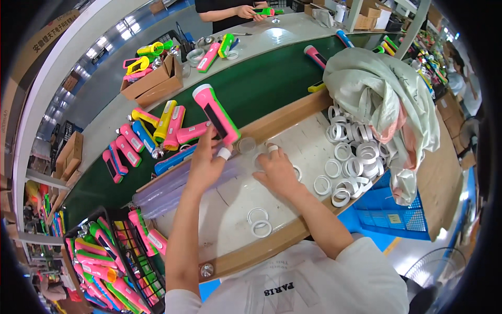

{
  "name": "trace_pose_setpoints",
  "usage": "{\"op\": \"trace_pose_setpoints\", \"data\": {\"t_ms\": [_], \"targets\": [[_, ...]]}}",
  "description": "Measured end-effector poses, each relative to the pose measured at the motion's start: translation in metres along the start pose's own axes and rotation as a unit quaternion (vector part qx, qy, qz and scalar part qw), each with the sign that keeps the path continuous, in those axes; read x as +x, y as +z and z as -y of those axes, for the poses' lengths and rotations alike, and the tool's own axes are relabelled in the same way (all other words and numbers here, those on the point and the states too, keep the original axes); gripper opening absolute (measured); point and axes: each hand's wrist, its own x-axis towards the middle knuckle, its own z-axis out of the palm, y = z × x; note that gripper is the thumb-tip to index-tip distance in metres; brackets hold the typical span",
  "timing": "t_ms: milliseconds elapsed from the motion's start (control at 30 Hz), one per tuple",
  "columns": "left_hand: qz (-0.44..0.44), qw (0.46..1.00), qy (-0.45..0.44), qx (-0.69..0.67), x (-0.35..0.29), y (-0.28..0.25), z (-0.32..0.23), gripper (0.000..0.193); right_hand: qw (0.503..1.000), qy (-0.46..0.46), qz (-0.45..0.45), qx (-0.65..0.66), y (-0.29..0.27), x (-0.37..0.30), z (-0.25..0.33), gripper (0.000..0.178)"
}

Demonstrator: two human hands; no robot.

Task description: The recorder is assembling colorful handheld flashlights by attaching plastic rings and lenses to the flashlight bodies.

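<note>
My left hand (205, 166) is closed round the lower end of a pink and green flashlight (215, 114), which tilts with its wide white-rimmed head up and away. White tape wraps its thumb. To the right, my right hand (278, 170) is low over the white work surface (222, 209), fingers curled at a clear round disc (257, 161) partly hidden by them. One of its fingers also wears white tape. Another clear disc (246, 145) lies between the hands, near the wooden edge. Two white rings (261, 228) lie closer to me.
Many white rings (361, 157) are heaped at right beside a pale green sack (379, 89). Several flashlights (170, 125) lie on the green belt (261, 86). A black basket (133, 251) of flashlights stands at lower left. A co-worker's hands (252, 13) hold a flashlight across the belt.
</note>
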Motion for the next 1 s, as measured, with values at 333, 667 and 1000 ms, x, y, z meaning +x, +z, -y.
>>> {"op": "trace_pose_setpoints", "data": {"t_ms": [333,667,1000], "targets": [[0.114,0.865,0.268,0.408,0.028,-0.012,0.008,0.011,0.995,-0.005,0.035,0.089,-0.008,0.001,-0.007,0.036],[0.048,0.996,0.056,0.041,0.007,0.033,-0.022,0.014,0.971,0.000,-0.016,0.237,-0.027,0.005,0.006,0.073],[0.025,0.847,0.017,0.531,0.086,0.001,0.043,0.054,0.941,0.058,-0.011,0.335,-0.030,0.005,-0.004,0.070]]}}
